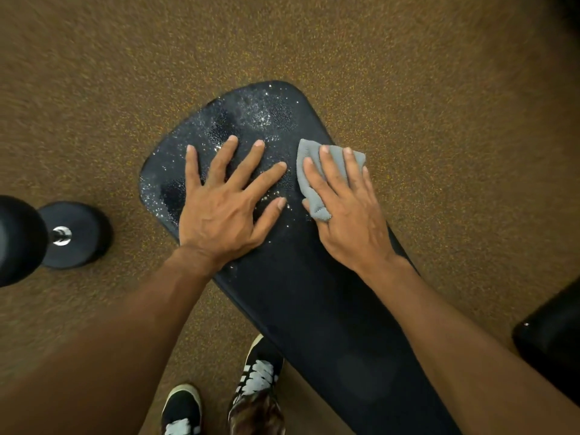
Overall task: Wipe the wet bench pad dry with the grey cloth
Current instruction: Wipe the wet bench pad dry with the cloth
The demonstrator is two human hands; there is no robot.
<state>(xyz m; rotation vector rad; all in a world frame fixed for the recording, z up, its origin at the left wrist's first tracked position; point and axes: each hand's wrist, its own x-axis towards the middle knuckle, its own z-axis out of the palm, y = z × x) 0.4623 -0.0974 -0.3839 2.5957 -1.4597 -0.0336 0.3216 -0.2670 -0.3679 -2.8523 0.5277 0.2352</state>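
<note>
A black bench pad (pixel 295 296) runs from the lower right up to a wide rounded end at the centre. Water droplets glisten over that far end, thickest near its top and left edge; the nearer part looks dull. My left hand (pixel 226 202) lies flat on the wet part with fingers spread and holds nothing. My right hand (pixel 345 208) presses a crumpled grey cloth (pixel 306 171) onto the pad's right edge, fingers on top of the cloth, which sticks out to the left and above them.
Speckled brown rubber floor (pixel 439 105) surrounds the bench. A black dumbbell (pixel 59 235) lies on the floor at the left. Another black padded object (pixel 552 337) sits at the right edge. My two shoes (pixel 251 381) stand beside the bench at the bottom.
</note>
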